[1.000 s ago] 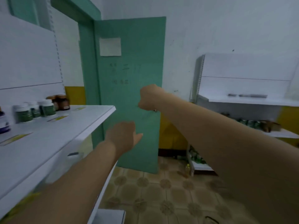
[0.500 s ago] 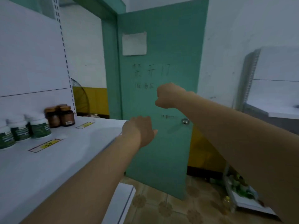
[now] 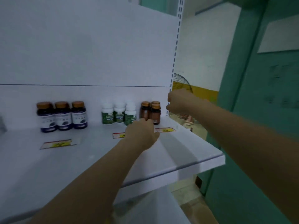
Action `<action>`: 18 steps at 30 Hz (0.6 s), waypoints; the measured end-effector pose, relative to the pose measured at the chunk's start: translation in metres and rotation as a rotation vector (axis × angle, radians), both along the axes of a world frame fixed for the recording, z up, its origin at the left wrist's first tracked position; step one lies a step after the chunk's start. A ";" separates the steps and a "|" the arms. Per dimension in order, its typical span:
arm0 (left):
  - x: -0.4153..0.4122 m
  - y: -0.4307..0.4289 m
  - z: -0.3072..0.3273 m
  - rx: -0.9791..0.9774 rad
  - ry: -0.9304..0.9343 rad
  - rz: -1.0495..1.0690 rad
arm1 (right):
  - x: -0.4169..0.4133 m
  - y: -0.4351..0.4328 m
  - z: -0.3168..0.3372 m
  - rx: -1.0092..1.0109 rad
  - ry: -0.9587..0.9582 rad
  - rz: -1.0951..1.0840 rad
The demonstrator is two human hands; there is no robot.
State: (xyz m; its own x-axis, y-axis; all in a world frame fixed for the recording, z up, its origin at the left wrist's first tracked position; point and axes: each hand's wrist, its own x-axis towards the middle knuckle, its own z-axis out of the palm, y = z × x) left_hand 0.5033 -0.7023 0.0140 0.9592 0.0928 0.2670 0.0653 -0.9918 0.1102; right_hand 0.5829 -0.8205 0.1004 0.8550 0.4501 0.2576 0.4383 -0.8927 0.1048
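Observation:
Both my arms stretch out over a white shelf [image 3: 186, 151]. My left hand [image 3: 142, 135] hovers just in front of the brown amber bottles [image 3: 150, 112], its fingers loosely curled with nothing in them; I cannot tell whether the fingertips touch a bottle. My right hand [image 3: 178, 102] is a closed fist beside the shelf's slotted upright [image 3: 175, 54], to the right of the amber bottles, and it holds nothing. Three white bottles with green labels [image 3: 119, 113] stand left of the amber ones. Further left are three dark bottles with brown caps [image 3: 62, 116].
Yellow price tags [image 3: 58, 143] lie flat on the shelf in front of each bottle group. A green door [image 3: 267, 110] stands close on the right. A wire fan guard [image 3: 182, 83] shows behind the upright. A lower white shelf [image 3: 153, 207] juts out beneath.
My view has swung left from the green door to the shelf. Both hands now reach over the shelf near the amber bottles; the right stays a fist.

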 end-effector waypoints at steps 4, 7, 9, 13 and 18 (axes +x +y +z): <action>-0.015 0.045 -0.008 0.004 0.014 0.193 | 0.009 0.047 -0.014 0.055 0.025 0.126; -0.026 0.076 -0.016 0.019 0.035 0.299 | 0.011 0.070 -0.024 0.098 0.073 0.163; -0.031 0.091 -0.022 0.023 0.072 0.348 | 0.015 0.080 -0.029 0.128 0.113 0.173; -0.025 0.106 -0.029 0.004 0.096 0.394 | 0.027 0.093 -0.030 0.171 0.116 0.187; 0.003 0.110 -0.043 -0.069 0.096 0.372 | 0.046 0.111 -0.043 0.149 0.096 0.208</action>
State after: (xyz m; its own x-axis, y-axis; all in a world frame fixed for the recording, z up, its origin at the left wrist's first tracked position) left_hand 0.5061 -0.5925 -0.0290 0.8771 0.4533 0.1588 0.4320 -0.8891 0.1513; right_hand 0.6285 -0.7094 0.0572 0.7718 0.5819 0.2563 0.6155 -0.7849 -0.0715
